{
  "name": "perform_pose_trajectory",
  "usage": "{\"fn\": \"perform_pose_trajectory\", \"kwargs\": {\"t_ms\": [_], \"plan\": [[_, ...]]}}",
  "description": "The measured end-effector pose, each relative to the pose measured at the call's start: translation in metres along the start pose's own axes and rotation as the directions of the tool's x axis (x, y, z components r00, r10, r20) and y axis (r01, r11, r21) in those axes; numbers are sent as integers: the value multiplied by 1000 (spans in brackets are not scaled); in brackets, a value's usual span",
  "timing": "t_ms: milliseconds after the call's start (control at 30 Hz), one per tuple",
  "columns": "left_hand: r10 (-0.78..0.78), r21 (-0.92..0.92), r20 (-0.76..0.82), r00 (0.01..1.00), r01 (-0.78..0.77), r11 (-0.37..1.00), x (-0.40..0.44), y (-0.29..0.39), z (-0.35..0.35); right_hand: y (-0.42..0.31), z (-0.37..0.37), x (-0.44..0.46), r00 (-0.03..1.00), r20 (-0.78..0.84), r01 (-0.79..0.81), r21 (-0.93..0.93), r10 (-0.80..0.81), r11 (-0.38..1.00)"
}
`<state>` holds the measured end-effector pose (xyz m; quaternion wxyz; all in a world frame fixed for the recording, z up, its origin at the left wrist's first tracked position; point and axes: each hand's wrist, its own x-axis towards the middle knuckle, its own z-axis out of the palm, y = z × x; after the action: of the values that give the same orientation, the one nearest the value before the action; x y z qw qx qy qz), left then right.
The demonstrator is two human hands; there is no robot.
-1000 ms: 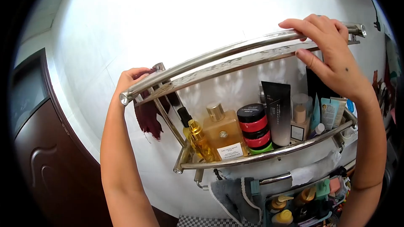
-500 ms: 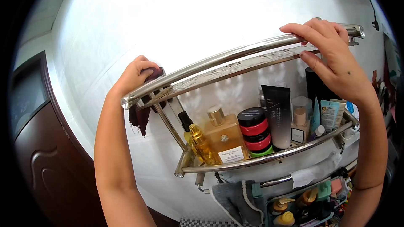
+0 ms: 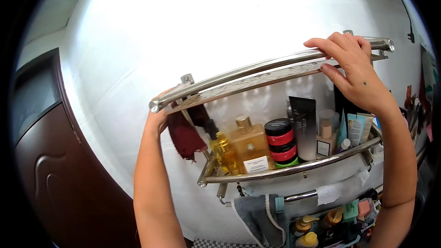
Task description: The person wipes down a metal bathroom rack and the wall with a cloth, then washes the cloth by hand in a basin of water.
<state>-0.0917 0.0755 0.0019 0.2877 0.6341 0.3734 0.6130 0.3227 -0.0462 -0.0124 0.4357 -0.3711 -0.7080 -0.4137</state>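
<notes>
Dark red cloth [image 3: 186,135] hangs at the left end of the rack, just below and beside the left hand [image 3: 157,117]. That hand is at the end of the upper rail [image 3: 275,63], which covers part of it; its fingers are hidden, so whether they grip the cloth cannot be told. Near the rail's other end, the right hand [image 3: 351,66] grasps the metal, fingers bent over the top and thumb underneath, against the edge of the upper shelf [image 3: 239,84].

Below, behind the curved front rail [image 3: 294,171] of the lower shelf, a gold bottle [image 3: 225,151] stands nearest the cloth. Rightward come a wide amber bottle [image 3: 251,144], stacked red and black jars [image 3: 281,140], a black tube [image 3: 303,124], a small bottle [image 3: 325,144] and a pale blue tube [image 3: 355,128].

Under the shelf, a grey towel [image 3: 257,218] and a piece of white paper or cloth [image 3: 340,189] hang at a bar [image 3: 301,197]. Lower right, more bottles crowd together, one yellow-capped [image 3: 308,239]. White wall [image 3: 206,27] fills the back; a brown door [image 3: 69,170] is far left, and a black plug [image 3: 410,37] dangles at upper right.
</notes>
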Motion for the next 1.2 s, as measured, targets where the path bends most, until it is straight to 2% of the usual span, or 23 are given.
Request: {"fn": "perform_pose_trajectory", "kwargs": {"t_ms": [33, 67, 133, 200, 233, 300, 400, 433, 467, 533, 600, 667, 700, 800, 867, 933, 967, 1033, 1067, 1200], "plan": [[-36, -68, -7, 999, 35, 997, 6, -6, -5, -3, 0, 2, 999, 44, -29, -8, 29, 1000], [-26, -32, 11, 1000, 27, 999, 8, -10, -9, -5, 0, 5, 995, 88, -55, -18, 56, 998], [-64, 9, 4, 998, 64, 998, 8, -9, -10, -6, 2, 5, 998, 55, -32, -34, 34, 999], [-148, 43, -18, 989, 148, 988, 5, -6, -6, -7, -1, 6, 991, 94, -91, -25, 93, 996], [-133, 65, -11, 991, 134, 989, 2, -3, -4, -8, 2, 6, 997, 33, -65, -23, 66, 998], [-106, 75, -18, 994, 107, 991, -5, -1, -2, -9, 1, 7, 998, 29, -63, -15, 64, 998], [-62, 115, 85, 995, 52, 992, -10, 2, 1, -12, -2, 9, 996, 32, -81, -40, 82, 996], [-151, 82, 54, 987, 147, 986, -11, 3, 2, -13, -3, 9, 995, 38, -88, -31, 89, 996], [-161, 43, 39, 986, 159, 986, -14, 4, 5, -14, -3, 10, 994, 47, -96, -22, 97, 995], [11, 82, -34, 999, -9, 997, -13, -11, 4, -14, -3, 11, 996, 37, -86, -33, 87, 996], [44, 115, -18, 999, -41, 992, -19, -23, -4, -13, -3, 10, 996, 40, -83, -36, 85, 996], [193, 124, -24, 981, -188, 974, -24, -31, -8, -14, -4, 10, 995, 47, -89, -34, 90, 995], [192, 118, -20, 981, -188, 975, -22, -31, -8, -14, -4, 10, 995, 48, -89, -33, 91, 995], [448, 181, -108, 888, -425, 887, -17, -30, -9, -14, -4, 11, 994, 54, -89, -35, 91, 995], [441, 211, -84, 893, -417, 884, -16, -18, -7, -14, -4, 10, 994, 58, -93, -38, 96, 995], [152, 219, -45, 987, -138, 966, -16, -11, 1, -15, -3, 10, 996, 42, -76, -48, 78, 996], [150, 220, -45, 988, -136, 966, -17, -10, 4, -15, -3, 11, 996, 43, -77, -47, 79, 996], [103, 48, -16, 995, -102, 994, -20, -10, 11, -14, -4, 10, 994, 56, -87, -42, 89, 995], [106, 50, -9, 994, -106, 993, -20, -15, 10, -13, -4, 9, 994, 52, -93, -45, 95, 995], [283, 126, 13, 959, -282, 951, -18, -28, -7, -12, -3, 9, 997, 42, -70, -31, 72, 997]]}}
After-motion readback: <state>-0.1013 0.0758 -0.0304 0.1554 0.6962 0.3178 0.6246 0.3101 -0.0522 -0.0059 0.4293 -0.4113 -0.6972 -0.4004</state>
